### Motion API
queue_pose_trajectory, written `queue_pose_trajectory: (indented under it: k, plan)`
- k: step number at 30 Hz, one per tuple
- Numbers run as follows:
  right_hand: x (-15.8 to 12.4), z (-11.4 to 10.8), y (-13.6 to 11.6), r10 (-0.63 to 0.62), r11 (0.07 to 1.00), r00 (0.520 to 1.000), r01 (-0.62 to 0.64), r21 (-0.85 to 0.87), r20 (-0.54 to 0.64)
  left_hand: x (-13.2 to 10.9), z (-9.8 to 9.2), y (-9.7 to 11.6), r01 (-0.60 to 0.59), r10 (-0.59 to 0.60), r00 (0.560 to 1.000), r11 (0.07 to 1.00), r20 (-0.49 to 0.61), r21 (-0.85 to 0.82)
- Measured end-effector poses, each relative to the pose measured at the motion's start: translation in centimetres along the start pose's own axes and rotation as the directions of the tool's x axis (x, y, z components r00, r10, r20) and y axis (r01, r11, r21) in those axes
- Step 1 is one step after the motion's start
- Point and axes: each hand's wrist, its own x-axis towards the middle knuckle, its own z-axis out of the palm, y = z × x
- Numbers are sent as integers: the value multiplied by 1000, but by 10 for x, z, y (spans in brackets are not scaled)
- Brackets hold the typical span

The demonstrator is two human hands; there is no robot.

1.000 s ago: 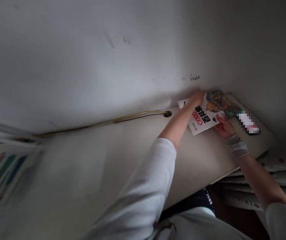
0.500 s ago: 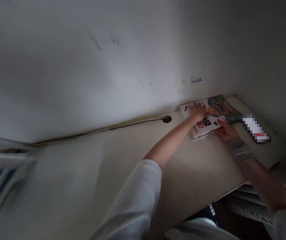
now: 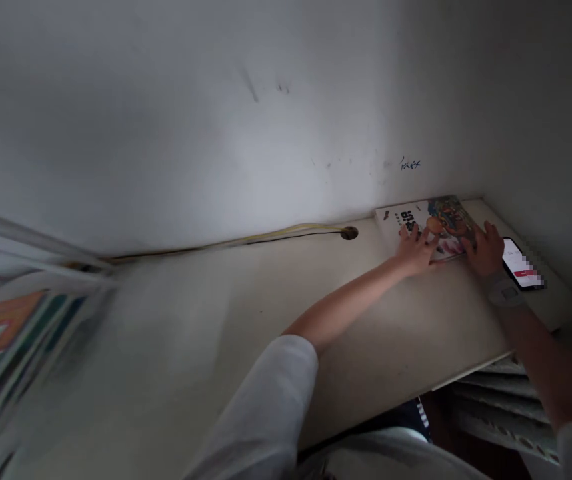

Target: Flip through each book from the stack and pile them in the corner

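Note:
A book point(image 3: 449, 220) with a white and colourful illustrated cover lies against the wall at the back right of the desk. Across its near left part rests my left hand point(image 3: 416, 252), fingers spread on the cover. My right hand point(image 3: 485, 252) is at the book's right end, its fingers apart and touching the near right corner. A phone point(image 3: 519, 263) with a lit screen lies just right of that hand. The lower edge of the book is partly hidden by both hands.
A yellow and a black cable point(image 3: 266, 235) run along the wall into a round hole point(image 3: 349, 233) in the desk point(image 3: 286, 293). At the left stand several books point(image 3: 9, 340) beside a blurred rack point(image 3: 41, 243). Stacked grey padded items point(image 3: 496, 407) sit below the desk's right edge.
Both hands have shifted: the left came down toward the near edge of the book, and the right let go of the near edge and moved to its right end. The camera turned slightly left.

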Motion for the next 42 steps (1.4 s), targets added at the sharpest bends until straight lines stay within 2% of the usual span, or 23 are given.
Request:
queue_pose_trajectory:
  k: [3,5,11,13,15,17,19,22,24,25,26,28,29,31,32,34,37,39,42]
  plan:
    - [1,20,0,47,993,994,-36,-108,101,-22,9,4,69,-70,995,998,74,11]
    - [0,29,-1,39,990,991,-20,-141,132,-29,14,1,113,-113,991,994,78,3]
    - [-2,31,1,51,988,989,-30,-153,136,-28,14,0,102,-102,993,995,64,13]
    - [-2,25,-2,37,991,996,-26,-129,86,-33,6,4,71,-73,996,997,49,30]
    - [-1,15,-13,-16,995,999,13,-101,-29,-45,-9,7,14,-14,1000,998,-10,57]
    - [-1,2,-33,-121,992,986,115,-51,-119,-68,-30,6,-29,36,996,996,-82,81]
    - [-5,-10,-62,-243,968,957,250,23,-161,-104,-55,-1,-16,26,993,996,-116,86]
    - [-24,-19,-117,-410,889,892,437,133,-189,-179,-89,-26,100,-94,994,990,-57,98]
    - [-48,-16,-155,-525,814,837,547,193,-155,-237,-101,-50,255,-258,966,960,9,114]
    - [-62,-12,-174,-581,777,806,591,215,-115,-266,-103,-63,353,-358,934,927,22,125]
    - [-78,-7,-193,-629,747,775,624,230,-59,-295,-102,-74,464,-472,881,875,27,137]
    - [-109,3,-228,-705,699,704,672,246,80,-346,-94,-94,668,-679,734,728,25,158]
    - [-123,7,-245,-735,675,661,691,257,152,-367,-88,-101,729,-743,669,664,32,168]
    - [-145,13,-277,-776,629,567,720,293,274,-400,-73,-109,777,-795,604,602,48,185]
    - [-154,14,-293,-791,608,521,728,317,321,-412,-66,-111,783,-802,594,594,61,184]
    - [-166,15,-322,-809,575,440,731,367,390,-425,-53,-111,777,-792,608,608,51,165]
    - [-178,16,-354,-823,540,346,722,432,451,-429,-39,-111,770,-770,637,634,-30,68]
    - [-184,18,-367,-831,521,312,725,450,460,-429,-33,-111,773,-774,623,631,-109,-68]
    - [-190,23,-373,-841,504,310,747,434,444,-429,-30,-112,761,-795,573,606,-196,-232]
